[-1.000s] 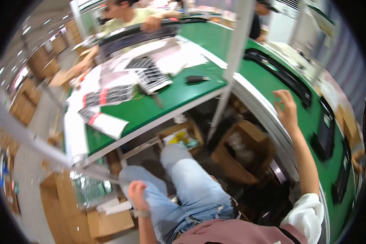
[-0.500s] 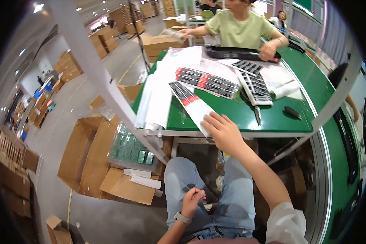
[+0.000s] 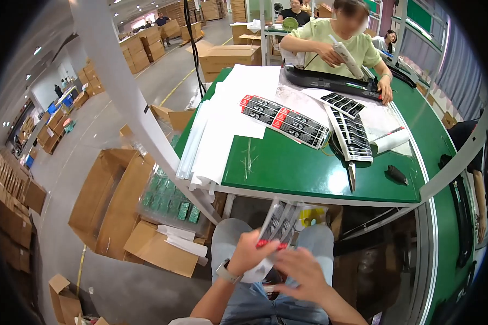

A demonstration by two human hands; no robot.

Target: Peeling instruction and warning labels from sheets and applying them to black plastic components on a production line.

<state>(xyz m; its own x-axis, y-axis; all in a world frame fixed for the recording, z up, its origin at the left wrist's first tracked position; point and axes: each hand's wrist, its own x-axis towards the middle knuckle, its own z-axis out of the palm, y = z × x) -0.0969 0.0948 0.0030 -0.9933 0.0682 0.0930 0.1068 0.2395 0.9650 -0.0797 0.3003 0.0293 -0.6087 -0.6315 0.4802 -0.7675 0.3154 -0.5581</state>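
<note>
Above my lap, in front of the table edge, my left hand [image 3: 248, 253] is closed on a strip of labels [image 3: 278, 221] with black and red print, tilted upright. My right hand [image 3: 305, 275] is close beside the strip's lower end, blurred, its fingers stretched out and apart; whether they touch it I cannot tell. On the green table [image 3: 287, 173] lie a label sheet [image 3: 284, 120] in black and red and black-and-white label sheets [image 3: 352, 135]. Scissors or a knife with a pointed blade [image 3: 352, 176] stick out from under them.
Across the table a person [image 3: 336, 49] holds a white tool [image 3: 347, 58] over a long black part [image 3: 331, 84]. White paper [image 3: 222, 114] covers the table's left side. A white post [image 3: 127, 103] rises at the left corner. Open cartons [image 3: 106, 200] stand on the floor at left.
My right hand has come off the table, and the label strip is now over my lap in my left hand. The person opposite has brought the white tool over the black part.
</note>
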